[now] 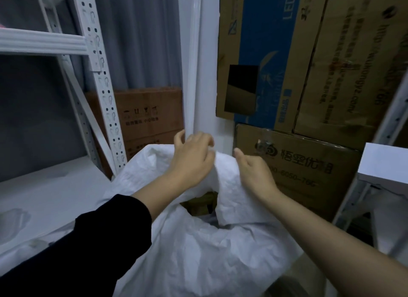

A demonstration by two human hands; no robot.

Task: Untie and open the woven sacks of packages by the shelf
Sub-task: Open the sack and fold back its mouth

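Readable text first: the tall carton with the blue panel (pixel 262 53) at upper right is printed "LED", sideways; the brown carton beside it (pixel 355 60) has a vertical web address, only ".com" clear, the rest blurred. The low carton under them (pixel 309 164) carries a round logo, Chinese characters and a partial phone number ending "6050-766" or close, too soft to confirm. The small reddish carton (pixel 150 115) behind the shelf upright (pixel 99 75) has handling symbols and a line of Chinese, not legible. The woven sack (pixel 198 241), white, stands centre frame on the floor between the white metal shelf on the left and the carton stack on the right; its mouth is partly open, a dark gap showing brownish packages (pixel 198 205) inside. Left hand (pixel 192 155), black sleeve (pixel 88 241) pushed up the forearm, reaches over the far rim of the sack, fingers curled and pinching the bunched fabric at the top. Right hand (pixel 254 170), bare forearm, lies on the same fold just beside the left, thumb out; the fingers wrap over the far side of the fabric, gripping it.
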